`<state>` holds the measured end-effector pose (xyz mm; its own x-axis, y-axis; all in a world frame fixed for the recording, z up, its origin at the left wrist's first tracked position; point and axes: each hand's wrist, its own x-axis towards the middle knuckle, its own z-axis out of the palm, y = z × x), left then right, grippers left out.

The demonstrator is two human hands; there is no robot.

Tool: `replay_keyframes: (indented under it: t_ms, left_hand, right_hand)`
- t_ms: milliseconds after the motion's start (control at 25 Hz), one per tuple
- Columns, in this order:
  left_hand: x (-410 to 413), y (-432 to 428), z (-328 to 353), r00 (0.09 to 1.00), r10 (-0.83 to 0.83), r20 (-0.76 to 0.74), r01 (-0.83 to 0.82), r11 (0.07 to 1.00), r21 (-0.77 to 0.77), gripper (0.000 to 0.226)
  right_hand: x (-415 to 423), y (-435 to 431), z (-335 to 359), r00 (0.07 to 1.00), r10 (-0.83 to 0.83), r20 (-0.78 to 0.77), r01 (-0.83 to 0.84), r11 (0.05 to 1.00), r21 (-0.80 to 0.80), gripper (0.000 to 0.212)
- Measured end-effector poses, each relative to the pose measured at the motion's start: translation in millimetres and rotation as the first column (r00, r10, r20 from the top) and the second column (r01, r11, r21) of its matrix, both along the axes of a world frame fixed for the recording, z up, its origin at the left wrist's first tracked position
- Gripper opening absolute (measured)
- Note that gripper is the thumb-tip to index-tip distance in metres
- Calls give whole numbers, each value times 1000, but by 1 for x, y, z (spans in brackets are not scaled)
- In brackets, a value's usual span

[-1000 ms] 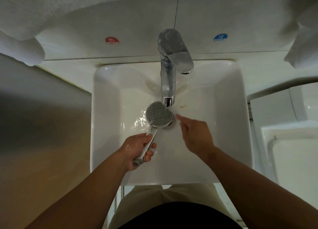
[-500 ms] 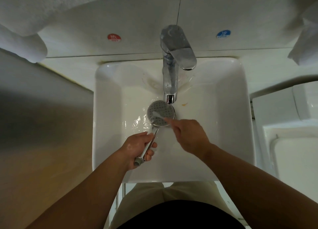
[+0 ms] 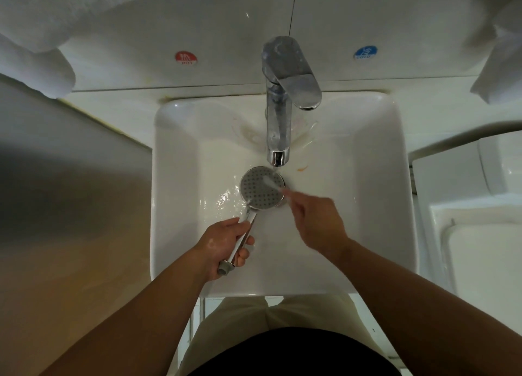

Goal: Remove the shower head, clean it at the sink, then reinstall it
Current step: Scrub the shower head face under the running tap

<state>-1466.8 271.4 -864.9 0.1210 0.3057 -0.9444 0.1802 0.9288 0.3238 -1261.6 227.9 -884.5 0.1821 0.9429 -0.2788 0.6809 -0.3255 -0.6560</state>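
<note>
The chrome shower head [image 3: 261, 190] lies face up over the white sink [image 3: 367, 206], its round grey nozzle plate just below the spout of the chrome faucet [image 3: 278, 133]. My left hand [image 3: 226, 245] is closed around its handle, near the threaded end. My right hand [image 3: 316, 220] holds a small brush [image 3: 271, 183] with pale bristles, and the bristle end rests on the nozzle plate. The brush is blurred. Water glistens on the basin left of the head.
The faucet lever [image 3: 296, 79] points toward me and to the right. Red hot [image 3: 186, 58] and blue cold [image 3: 365, 53] stickers sit on the wall tiles. White towels [image 3: 36, 65] hang at upper left and upper right. A toilet tank [image 3: 480, 248] stands to the right.
My right hand moved from beside the shower head onto its face and the brush now sweeps across the nozzle plate. The left hand keeps its hold on the handle.
</note>
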Motion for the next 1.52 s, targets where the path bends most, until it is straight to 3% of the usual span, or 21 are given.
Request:
replay_keyframes:
  t_ms: [120,280,360,440,600,720,880,1000,1200,1400,1520]
  left_hand:
    - [-2,1,0,1000,-26,1,26,1000,10,41]
    - [-4,3,2,993,-113,-16,114,992,59,25]
    - [-5,5,0,981,-192,-39,195,975,109,18]
    - [-5,7,-5,962,-265,-70,272,952,141,16]
    - [3,10,-10,935,-337,-107,350,925,150,16]
    - [10,14,-6,926,-360,-112,373,917,139,19]
    - [11,20,0,911,-390,-133,406,906,122,24]
    - [11,24,4,904,-406,-134,421,900,116,26]
    - [9,22,5,890,-429,-151,449,883,136,25]
    - [8,25,10,813,-524,-254,575,792,207,23]
    - [5,29,9,775,-561,-290,626,741,242,22]
  right_hand:
    - [1,9,-1,999,25,37,-24,1000,-6,36]
    - [12,17,-1,999,-8,38,10,999,-31,35]
    - [13,13,2,997,73,25,-72,997,-36,34]
    - [19,15,2,1000,2,26,-2,1000,-10,33]
    - [14,3,0,991,132,32,-131,991,-33,35]
    - [10,-1,-2,997,70,11,-70,998,7,34]
    - [22,3,-2,991,110,71,-110,994,-17,35]
    - [18,-3,0,965,254,73,-254,967,-3,35]
    - [38,-8,7,957,277,91,-272,960,-60,35]
    - [33,6,17,934,356,30,-354,933,-67,31]
    - [42,10,17,953,303,29,-299,949,-97,32]
